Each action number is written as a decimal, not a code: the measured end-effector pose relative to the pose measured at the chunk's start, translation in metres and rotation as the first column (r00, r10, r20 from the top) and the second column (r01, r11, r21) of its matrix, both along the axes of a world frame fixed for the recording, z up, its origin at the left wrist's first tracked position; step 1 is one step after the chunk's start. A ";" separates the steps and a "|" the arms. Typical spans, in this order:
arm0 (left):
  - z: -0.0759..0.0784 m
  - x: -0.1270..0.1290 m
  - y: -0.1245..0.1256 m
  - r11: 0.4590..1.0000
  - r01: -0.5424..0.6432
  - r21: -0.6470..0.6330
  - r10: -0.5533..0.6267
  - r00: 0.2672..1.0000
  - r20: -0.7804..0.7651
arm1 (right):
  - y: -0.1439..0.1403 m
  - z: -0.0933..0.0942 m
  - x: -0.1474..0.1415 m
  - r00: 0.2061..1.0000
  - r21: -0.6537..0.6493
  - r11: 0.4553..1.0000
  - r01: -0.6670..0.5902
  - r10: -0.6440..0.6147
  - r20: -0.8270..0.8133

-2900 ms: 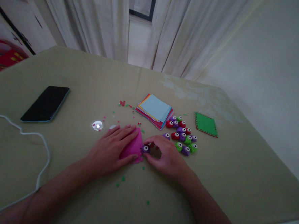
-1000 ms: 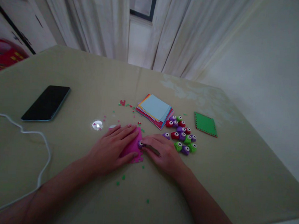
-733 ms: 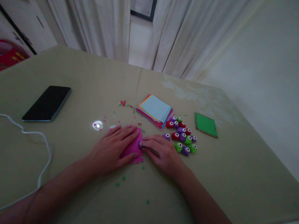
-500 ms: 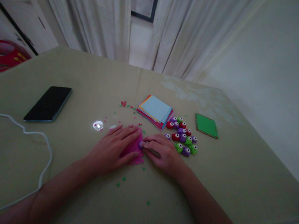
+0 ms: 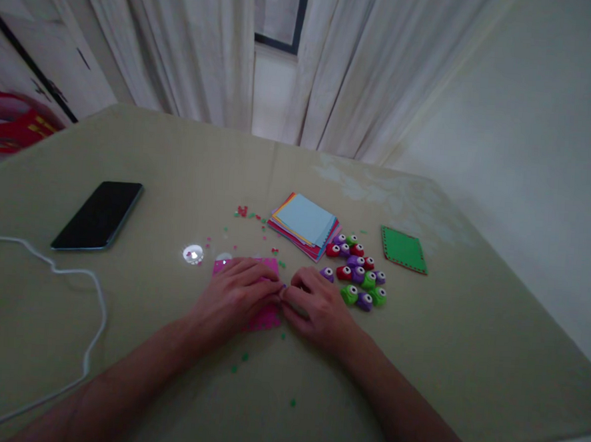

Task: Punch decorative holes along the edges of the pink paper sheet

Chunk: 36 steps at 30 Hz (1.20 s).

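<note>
A pink paper square (image 5: 265,318) with small notches along its lower edge lies under my left hand (image 5: 244,288). That hand bends over the sheet, with its fingers together and its fingertips closed at the right edge. My right hand (image 5: 315,305) meets those fingertips there, its thumb and fingers pinched round a small purple paper punch (image 5: 284,286). Only a sliver of the punch shows between the fingers. Right of my hands is a group of one-eyed punches (image 5: 357,274) in purple, red and green.
Behind the hands rests a stack of coloured paper (image 5: 305,218), light blue on top. A green square (image 5: 404,249) with a dotted border lies at the right. At the left are a black tablet (image 5: 100,216) and a white cable (image 5: 101,296). Green paper bits (image 5: 245,357) dot the table.
My left hand has gone from lying spread on the pink sheet to bending its fingers towards the right edge. The sheet's upper part now shows. The punch is more hidden. The view has tilted slightly.
</note>
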<state>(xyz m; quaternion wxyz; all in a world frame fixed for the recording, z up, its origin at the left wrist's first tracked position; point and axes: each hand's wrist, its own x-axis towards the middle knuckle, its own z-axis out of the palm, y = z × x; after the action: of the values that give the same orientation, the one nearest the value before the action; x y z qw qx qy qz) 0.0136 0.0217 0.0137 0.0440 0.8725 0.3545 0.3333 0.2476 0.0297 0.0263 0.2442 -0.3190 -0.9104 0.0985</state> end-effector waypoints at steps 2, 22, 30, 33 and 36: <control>0.005 -0.001 0.000 1.000 0.006 0.001 -0.006 0.998 -0.059 | 0.000 -0.001 0.000 1.000 -0.009 1.000 0.006 -0.006 0.000; -0.014 -0.018 -0.002 0.964 -0.162 -0.212 0.100 0.956 -0.275 | 0.004 -0.001 0.005 0.994 -0.164 0.983 0.087 -0.096 -0.047; -0.012 -0.018 0.000 0.954 -0.146 -0.262 0.064 0.953 -0.297 | 0.007 0.005 0.008 0.966 -0.017 0.971 0.240 -0.237 0.107; -0.013 -0.020 0.002 0.950 -0.146 -0.276 0.065 0.957 -0.283 | 0.007 0.004 0.006 0.953 0.009 0.960 0.280 -0.279 0.121; -0.015 -0.021 0.004 0.947 -0.153 -0.284 0.072 0.958 -0.277 | 0.007 0.002 0.006 0.936 0.032 0.944 0.328 -0.329 0.124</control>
<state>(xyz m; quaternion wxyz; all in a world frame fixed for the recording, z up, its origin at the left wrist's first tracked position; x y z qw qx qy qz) -0.0075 0.0259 -0.0012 0.1103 0.8700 0.4537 0.1586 0.2538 0.0368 0.0279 0.2000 -0.4709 -0.8586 0.0306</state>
